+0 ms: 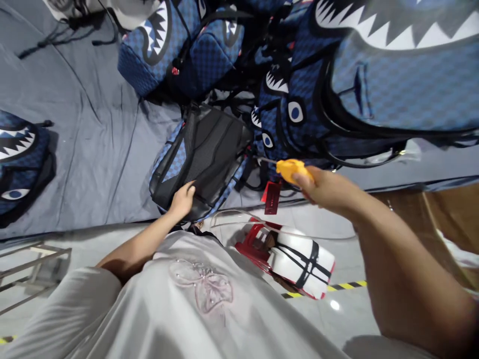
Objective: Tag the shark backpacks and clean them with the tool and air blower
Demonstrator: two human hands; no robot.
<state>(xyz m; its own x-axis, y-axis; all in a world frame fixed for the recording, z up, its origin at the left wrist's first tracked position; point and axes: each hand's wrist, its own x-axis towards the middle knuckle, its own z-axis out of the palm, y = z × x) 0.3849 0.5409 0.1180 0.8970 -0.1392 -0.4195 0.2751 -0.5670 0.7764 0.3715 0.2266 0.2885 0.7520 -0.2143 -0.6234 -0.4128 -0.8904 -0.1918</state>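
A backpack (pixel 220 144) lies back side up, with black padded back and straps and blue checkered sides. My left hand (pixel 182 200) holds its lower left part, fingers on the black strap area. Off its right side, my right hand (pixel 318 185) is closed around a yellow-handled tool (pixel 291 170). A thin shaft points from the tool left toward the backpack's side; the tip is hard to make out. Below the tool hangs a red tag (pixel 272 198).
Several blue checkered shark-face backpacks (pixel 217 55) crowd the back and right of the grey cloth (pixel 108 144). Another shark backpack (pixel 18 164) lies at far left. Below the table edge stand a red-and-white object with black straps (pixel 303 262) and a metal rack (pixel 33 269).
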